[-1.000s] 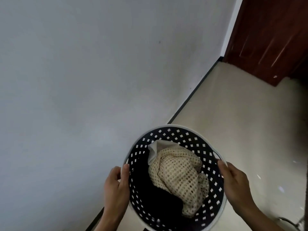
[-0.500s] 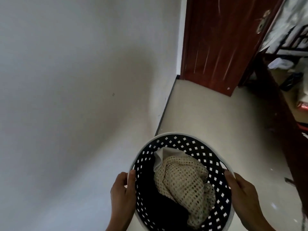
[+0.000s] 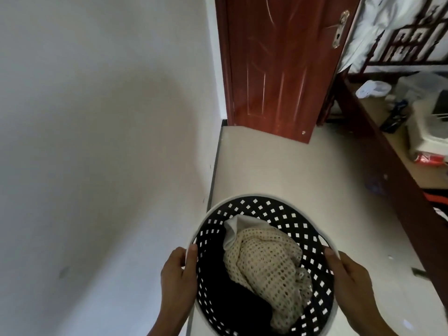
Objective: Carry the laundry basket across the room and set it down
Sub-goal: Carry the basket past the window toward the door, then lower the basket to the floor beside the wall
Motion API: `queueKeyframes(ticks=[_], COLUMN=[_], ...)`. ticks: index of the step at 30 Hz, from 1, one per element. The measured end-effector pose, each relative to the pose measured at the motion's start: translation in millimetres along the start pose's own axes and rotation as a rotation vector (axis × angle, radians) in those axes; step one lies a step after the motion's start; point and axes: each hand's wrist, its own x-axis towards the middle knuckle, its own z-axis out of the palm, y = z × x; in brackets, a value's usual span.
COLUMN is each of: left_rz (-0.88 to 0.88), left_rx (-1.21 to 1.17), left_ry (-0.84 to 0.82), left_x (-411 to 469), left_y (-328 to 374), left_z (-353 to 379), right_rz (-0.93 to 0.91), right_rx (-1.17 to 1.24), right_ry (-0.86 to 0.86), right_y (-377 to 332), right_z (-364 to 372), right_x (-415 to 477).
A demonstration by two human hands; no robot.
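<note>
A round laundry basket (image 3: 286, 209) with a white rim and a dark perforated wall hangs in the air at the bottom middle, above the pale floor. Inside lie a cream crocheted garment (image 3: 269, 270), a white cloth (image 3: 236, 229) and dark clothing (image 3: 230, 301). My left hand (image 3: 178, 277) grips the basket's left rim, thumb over the edge. My right hand (image 3: 349, 277) grips the right rim the same way.
A grey-white wall (image 3: 97, 141) runs close along the left, with a dark skirting strip at its foot. A red-brown door (image 3: 278, 64) stands ahead. On the right is a dark wooden counter (image 3: 397, 170) bearing a white appliance and small items. Pale floor (image 3: 278, 166) lies between.
The view has swung right and up: the door and the counter have come into sight, and the wall has slid left. Both hands keep the same hold on the basket.
</note>
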Motion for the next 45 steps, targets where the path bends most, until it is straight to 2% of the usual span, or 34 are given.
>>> queueKeyframes(ticks=[9, 20, 25, 30, 41, 45], left_rz=[-0.057, -0.079, 0.019, 0.041, -0.154, -0.222], left_rx=[-0.015, -0.042, -0.019, -0.029, 0.074, 0.064], left_ry=[0.041, -0.025, -0.089, -0.126, -0.022, 0.022], left_x=[151, 389, 497, 586, 762, 810], left_y=[87, 158, 215, 254, 302, 323], left_z=[83, 198, 235, 273, 394, 420], right_rz=[-0.034, 0.048, 0.078, 0.077, 0.066, -0.003], right_rx=[-0.071, -0.126, -0.098, -0.094, -0.17, -0.247], right_ry=[-0.093, 0.001, 0.071, 0.092, -0.148, -0.263], right_y=[-92, -174, -232, -269, -331, -373], right_z=[39, 123, 154, 181, 249, 275], right_x=[189, 407, 490, 579, 840, 927])
